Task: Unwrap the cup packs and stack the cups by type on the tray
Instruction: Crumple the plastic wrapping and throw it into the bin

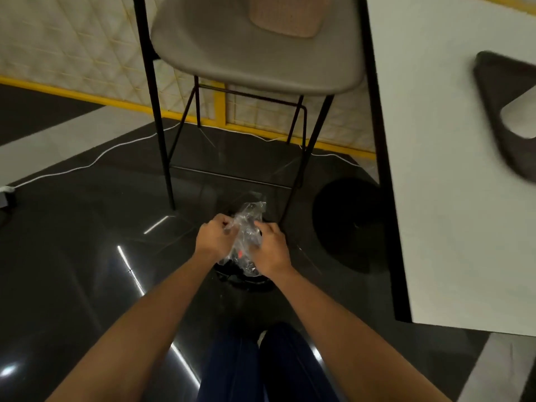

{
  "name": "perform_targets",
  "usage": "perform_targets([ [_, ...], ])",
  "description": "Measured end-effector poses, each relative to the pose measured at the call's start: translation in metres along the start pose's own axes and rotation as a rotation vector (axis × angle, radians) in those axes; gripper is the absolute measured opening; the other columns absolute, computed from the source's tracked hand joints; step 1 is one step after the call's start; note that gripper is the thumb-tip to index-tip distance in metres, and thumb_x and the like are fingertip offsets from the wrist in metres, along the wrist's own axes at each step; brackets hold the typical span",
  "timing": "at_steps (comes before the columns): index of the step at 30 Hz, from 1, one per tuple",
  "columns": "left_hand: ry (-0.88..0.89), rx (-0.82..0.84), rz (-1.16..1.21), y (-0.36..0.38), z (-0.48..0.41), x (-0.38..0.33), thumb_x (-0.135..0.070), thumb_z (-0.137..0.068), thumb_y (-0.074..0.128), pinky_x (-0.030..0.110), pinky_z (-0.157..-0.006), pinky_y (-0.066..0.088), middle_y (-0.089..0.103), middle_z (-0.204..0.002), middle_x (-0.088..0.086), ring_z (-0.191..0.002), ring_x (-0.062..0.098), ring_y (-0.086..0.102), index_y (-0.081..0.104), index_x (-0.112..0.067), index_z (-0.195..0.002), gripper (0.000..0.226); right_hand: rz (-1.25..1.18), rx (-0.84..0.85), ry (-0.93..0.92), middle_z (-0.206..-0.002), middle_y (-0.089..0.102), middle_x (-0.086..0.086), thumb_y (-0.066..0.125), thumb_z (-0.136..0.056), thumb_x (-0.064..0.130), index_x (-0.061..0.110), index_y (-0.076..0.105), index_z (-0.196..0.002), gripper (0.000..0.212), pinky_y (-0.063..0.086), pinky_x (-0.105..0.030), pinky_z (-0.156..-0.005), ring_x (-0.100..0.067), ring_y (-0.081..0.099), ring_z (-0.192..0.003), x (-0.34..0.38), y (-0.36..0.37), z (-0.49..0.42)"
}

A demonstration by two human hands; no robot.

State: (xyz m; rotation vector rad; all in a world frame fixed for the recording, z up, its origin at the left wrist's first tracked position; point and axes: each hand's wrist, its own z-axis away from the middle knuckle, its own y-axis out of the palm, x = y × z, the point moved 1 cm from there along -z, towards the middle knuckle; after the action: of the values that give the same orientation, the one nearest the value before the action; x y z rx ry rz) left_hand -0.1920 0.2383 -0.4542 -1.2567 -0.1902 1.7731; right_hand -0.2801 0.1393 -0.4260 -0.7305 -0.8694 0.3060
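Both hands are closed on one crumpled clear plastic wrap (246, 227): the left hand (213, 237) pinches its left side with curled fingers, and the right hand (271, 250) grips its right side. The hands are held low, with both forearms extended forward and down.

Dark glossy floor (87, 256) fills most of the view and shows bright light reflections. A white desk (449, 169) with a black edge occupies the right side. A tall stool (255, 53) with a grey seat and thin black legs stands beyond the hands, left of the desk; a beige woven item (287, 13) rests on its seat. A dark tray (499, 91) with a cut-out handle lies on the desk at the right edge of the view, blurred and well apart from the hands. A round black base (345, 224) sits on the floor beside the desk edge.

A black bin (246, 281) stands on the floor directly under the hands; the wrap is held over its opening. A small red mark shows through the wrap. A white cable (95, 161) runs across the floor behind the stool legs.
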Motion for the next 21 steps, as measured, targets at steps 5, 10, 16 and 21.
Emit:
perform_targets([
  [5,0.051,0.024,0.057,0.049,-0.040,0.053,-0.016,-0.092,0.055,0.039,-0.074,0.051,0.064,-0.096,0.012,-0.084,0.030,0.063,0.042,-0.012,-0.124,0.035,0.062,0.035,0.009,-0.131,0.040,-0.005,0.052,-0.093,0.015,0.015,0.044,-0.139,0.047,0.040,-0.032,-0.099,-0.024,0.040,-0.122,-0.044,0.046,-0.038],
  [10,0.208,-0.025,0.058,0.095,-0.072,0.093,-0.002,-0.085,0.055,0.029,-0.054,0.039,0.056,-0.063,0.001,-0.054,0.013,0.052,0.045,-0.021,-0.113,0.035,-0.055,0.115,0.084,-0.127,0.039,-0.007,0.048,-0.091,0.003,0.014,0.051,-0.133,0.043,0.044,-0.027,-0.096,-0.024,0.052,-0.108,-0.079,0.085,-0.076],
  [16,0.218,0.106,-0.102,0.140,-0.107,0.128,-0.010,-0.088,0.053,0.034,-0.066,0.051,0.067,-0.078,0.009,-0.074,0.027,0.064,0.051,-0.023,-0.115,0.030,-0.020,0.257,0.128,-0.113,0.055,-0.007,0.042,-0.093,0.004,0.012,0.055,-0.128,0.039,0.042,-0.027,-0.081,-0.025,0.053,-0.104,-0.114,0.122,-0.108],
  [21,0.177,0.212,-0.308,0.165,-0.133,0.150,-0.004,-0.089,0.047,0.034,-0.082,0.048,0.066,-0.108,0.018,-0.097,0.034,0.063,0.051,-0.017,-0.132,0.045,-0.016,0.406,0.266,-0.114,0.059,-0.010,0.040,-0.092,0.003,0.010,0.052,-0.128,0.039,0.044,-0.028,-0.079,-0.025,0.056,-0.099,-0.136,0.134,-0.124],
])
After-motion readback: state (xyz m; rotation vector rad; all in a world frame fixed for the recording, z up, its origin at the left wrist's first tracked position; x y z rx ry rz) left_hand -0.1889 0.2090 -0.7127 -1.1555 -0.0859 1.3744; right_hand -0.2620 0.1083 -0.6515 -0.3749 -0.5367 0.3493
